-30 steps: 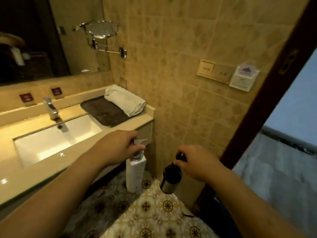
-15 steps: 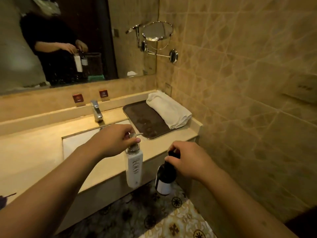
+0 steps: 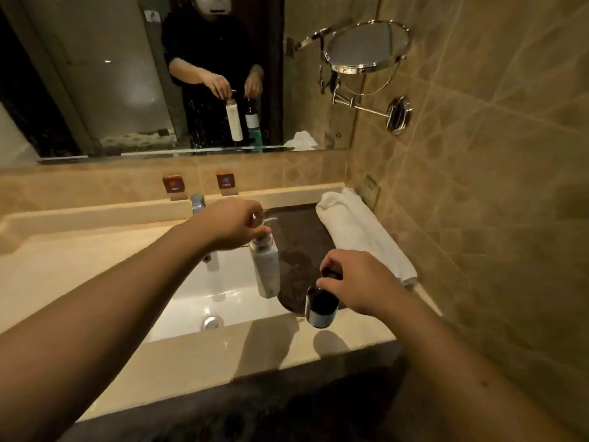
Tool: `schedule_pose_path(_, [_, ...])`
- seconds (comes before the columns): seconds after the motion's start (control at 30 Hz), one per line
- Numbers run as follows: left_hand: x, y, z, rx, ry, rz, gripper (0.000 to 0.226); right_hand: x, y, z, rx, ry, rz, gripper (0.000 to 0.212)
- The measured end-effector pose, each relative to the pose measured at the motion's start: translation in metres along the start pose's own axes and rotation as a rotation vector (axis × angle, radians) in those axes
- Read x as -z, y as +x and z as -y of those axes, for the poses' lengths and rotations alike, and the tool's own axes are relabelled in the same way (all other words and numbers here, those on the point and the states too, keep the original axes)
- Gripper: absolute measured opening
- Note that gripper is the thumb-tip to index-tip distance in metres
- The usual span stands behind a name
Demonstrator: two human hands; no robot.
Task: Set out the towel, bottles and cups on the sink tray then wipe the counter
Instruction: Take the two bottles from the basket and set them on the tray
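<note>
Hanging at frame centre: white bottle [image 3: 267, 271] over the sink [image 3: 191, 295] edge, pump top hidden inside left hand [image 3: 234, 223], grip pinched around it. Lower right of it, dark bottle [image 3: 320, 306] over dark tray [image 3: 299, 237], cap buried in right hand [image 3: 357, 282], grip closed. Rolled towel [image 3: 360, 232] along tray's right side, touching wall; surface [image 3: 197, 362] beige.

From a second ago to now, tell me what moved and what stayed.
Both hands carried their bottles from over the floor to above the counter: left hand holds the white bottle, right hand the dark bottle. Towel stayed on the tray.
</note>
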State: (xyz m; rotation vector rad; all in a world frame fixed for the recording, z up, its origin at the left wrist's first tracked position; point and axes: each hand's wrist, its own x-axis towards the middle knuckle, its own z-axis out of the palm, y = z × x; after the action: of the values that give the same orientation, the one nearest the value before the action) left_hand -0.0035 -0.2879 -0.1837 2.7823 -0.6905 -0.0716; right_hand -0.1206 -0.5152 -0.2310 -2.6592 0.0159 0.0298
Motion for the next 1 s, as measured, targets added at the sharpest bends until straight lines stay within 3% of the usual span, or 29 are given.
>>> schedule_pose_path(0.1, [-0.002, 0.049, 0.007, 0.012, 0.052, -0.019, 0.016, 0.009, 0.047, -0.015, 0.011, 0.018, 0.021, 0.015])
schedule_pose_path(0.53, [-0.038, 0.255, 0.074, -0.045, 0.043, -0.026, 0.036, -0.021, 0.227, -0.037, -0.094, -0.007, 0.066, 0.021])
schedule_pose_path(1.0, [-0.072, 0.374, 0.131, -0.105, -0.034, -0.068, 0.039, -0.067, 0.361, -0.037, -0.091, -0.038, 0.045, 0.018])
